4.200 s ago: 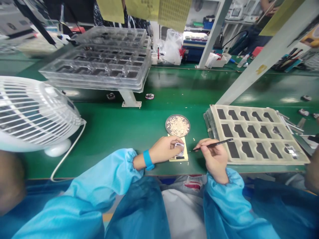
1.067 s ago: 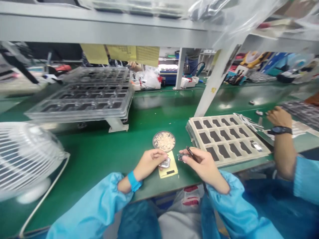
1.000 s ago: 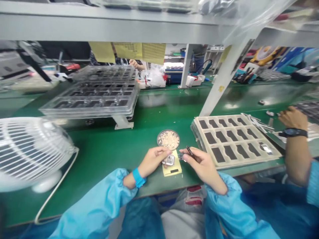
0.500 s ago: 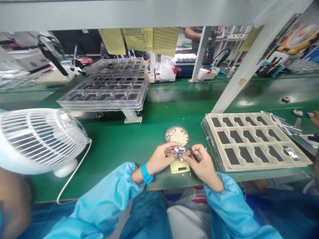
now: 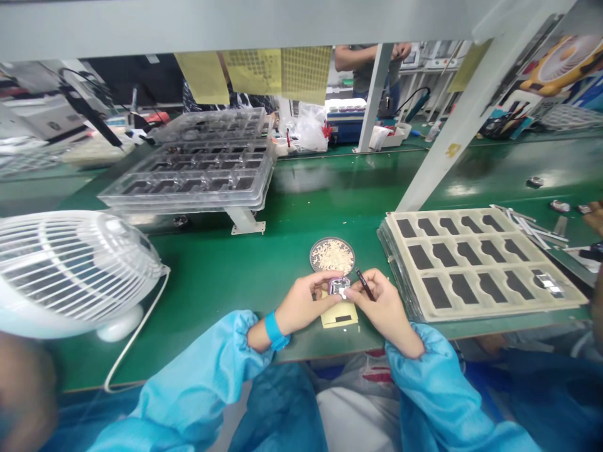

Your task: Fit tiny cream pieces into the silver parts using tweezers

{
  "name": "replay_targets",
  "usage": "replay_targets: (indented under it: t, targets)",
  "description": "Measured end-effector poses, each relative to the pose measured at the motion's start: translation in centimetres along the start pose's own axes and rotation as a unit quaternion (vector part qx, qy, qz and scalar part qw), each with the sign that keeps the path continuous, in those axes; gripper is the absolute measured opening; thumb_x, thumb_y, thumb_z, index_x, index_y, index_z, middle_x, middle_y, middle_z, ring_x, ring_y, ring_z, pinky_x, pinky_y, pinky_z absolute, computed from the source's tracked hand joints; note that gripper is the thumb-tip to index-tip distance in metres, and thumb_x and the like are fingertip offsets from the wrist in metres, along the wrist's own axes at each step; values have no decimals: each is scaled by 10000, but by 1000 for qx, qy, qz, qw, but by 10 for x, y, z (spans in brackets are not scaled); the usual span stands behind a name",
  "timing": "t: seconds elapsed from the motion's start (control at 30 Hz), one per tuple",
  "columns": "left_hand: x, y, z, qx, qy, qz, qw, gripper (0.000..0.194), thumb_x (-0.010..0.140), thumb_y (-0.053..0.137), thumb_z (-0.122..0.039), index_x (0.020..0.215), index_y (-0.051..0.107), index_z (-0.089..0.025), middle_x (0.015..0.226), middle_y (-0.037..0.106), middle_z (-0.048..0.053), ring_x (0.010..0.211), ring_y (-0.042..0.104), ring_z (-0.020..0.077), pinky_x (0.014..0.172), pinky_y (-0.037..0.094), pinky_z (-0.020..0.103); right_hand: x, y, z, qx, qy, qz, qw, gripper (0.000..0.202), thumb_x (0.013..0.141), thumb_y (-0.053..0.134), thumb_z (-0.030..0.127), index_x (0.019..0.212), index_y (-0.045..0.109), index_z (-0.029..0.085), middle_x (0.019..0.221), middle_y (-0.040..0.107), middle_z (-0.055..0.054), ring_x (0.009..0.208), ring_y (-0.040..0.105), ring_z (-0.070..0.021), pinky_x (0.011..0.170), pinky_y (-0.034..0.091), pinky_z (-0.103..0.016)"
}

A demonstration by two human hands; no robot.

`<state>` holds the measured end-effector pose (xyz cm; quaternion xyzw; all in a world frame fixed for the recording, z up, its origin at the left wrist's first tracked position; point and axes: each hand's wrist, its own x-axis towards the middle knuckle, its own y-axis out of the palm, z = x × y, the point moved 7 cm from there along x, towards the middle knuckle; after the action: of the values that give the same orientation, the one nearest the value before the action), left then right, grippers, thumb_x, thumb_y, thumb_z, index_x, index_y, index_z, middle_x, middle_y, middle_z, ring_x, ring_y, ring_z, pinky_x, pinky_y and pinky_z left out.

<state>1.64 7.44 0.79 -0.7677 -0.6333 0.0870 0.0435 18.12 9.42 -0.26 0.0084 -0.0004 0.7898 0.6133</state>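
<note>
Between thumb and fingers, my left hand grips a small electronic device with a pale rim and shiny parts inside. My right hand holds a dark, slim tool like tweezers, its upper end pointing up and left. The right thumb and fingertip are at the device's right edge; whether they pinch a small part there is too fine to tell. Just beyond the hands lies a round dish of small cream-coloured pieces. Under the hands is a yellow pad with a dark strip on it.
A stack of cream trays with dark pockets stands at right, one device in its corner pocket. At left are a white fan and clear trays on a raised stand. A slanted post rises behind. Co-workers' arms show nearby.
The camera view has shifted slightly. Both hands stay together at the device, which looks tilted a little differently, and the dark tool stands slightly steeper.
</note>
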Motion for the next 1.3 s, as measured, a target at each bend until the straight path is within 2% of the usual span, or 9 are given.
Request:
replay_targets:
  t: [0.2, 0.4, 0.5, 0.6, 0.77, 0.9, 1.0, 1.17, 1.3]
  targets:
    - [-2, -1, -5, 47, 24, -11, 999, 445, 834, 737, -317, 1261, 685, -203, 876, 700, 25, 619, 417, 115, 579, 347, 234, 3, -3, 5, -28, 20, -7, 999, 480, 697, 817, 601, 784, 543, 216, 720, 686, -15, 675, 648, -187, 642, 507, -292]
    - [-3, -2, -6, 105, 59, -12, 993, 444, 862, 713, -305, 1298, 665, -233, 913, 725, 18, 646, 511, 129, 601, 410, 236, 6, -1, 0, 6, 50, 16, 999, 458, 680, 868, 503, 790, 535, 209, 734, 687, -3, 696, 638, -170, 664, 484, -274]
    - [-5, -3, -15, 135, 111, -13, 985, 412, 885, 695, -315, 1290, 672, -241, 1099, 746, 45, 863, 658, 187, 782, 504, 281, 7, 0, -1, 15, 54, 22, 998, 439, 692, 869, 465, 798, 532, 205, 732, 679, 5, 701, 630, -160, 677, 476, -268]
    - [-7, -4, -25, 143, 156, -16, 977, 379, 900, 684, -317, 1270, 688, -233, 1249, 709, 64, 1086, 663, 230, 956, 490, 318, 8, 0, -1, 11, 53, 25, 998, 432, 701, 866, 446, 797, 521, 204, 724, 665, 12, 693, 616, -152, 679, 470, -264]
    - [-4, -8, -9, 100, 71, -36, 992, 410, 861, 729, -337, 1251, 702, -211, 1126, 754, 61, 813, 675, 187, 706, 515, 277, 9, 1, 8, -24, 35, 4, 999, 428, 692, 858, 456, 799, 529, 204, 708, 632, 19, 647, 580, -145, 619, 459, -259]
    - [1, -7, 2, -62, 27, -31, 997, 485, 800, 793, -311, 1248, 689, -157, 1159, 743, 97, 981, 698, 230, 856, 548, 315, 8, -1, 17, -83, -11, -28, 996, 359, 716, 842, 426, 790, 574, 199, 704, 597, 24, 612, 535, -130, 573, 438, -250]
    - [3, -6, 4, -163, 2, -17, 986, 529, 755, 834, -273, 1241, 678, -137, 1189, 731, 120, 1102, 684, 252, 979, 532, 348, 4, -6, 23, -80, -40, -36, 995, 265, 832, 751, 426, 806, 623, 195, 705, 593, 13, 617, 537, -133, 576, 434, -256]
    - [3, -6, 2, -239, -31, -7, 970, 516, 790, 814, -309, 1248, 669, -120, 1154, 740, 148, 1022, 719, 260, 911, 569, 360, -11, -23, 50, -76, -177, -72, 979, 392, 1025, 479, 398, 766, 693, 197, 789, 630, -36, 730, 606, -156, 650, 478, -275]
    - [3, -7, 2, -248, -37, 1, 968, 481, 831, 785, -320, 1256, 673, -125, 1072, 762, 130, 837, 734, 188, 771, 546, 258, -16, -27, 49, -54, -181, -86, 978, 207, 1005, 553, 333, 907, 703, 228, 783, 663, -13, 607, 612, -131, 556, 494, -253]
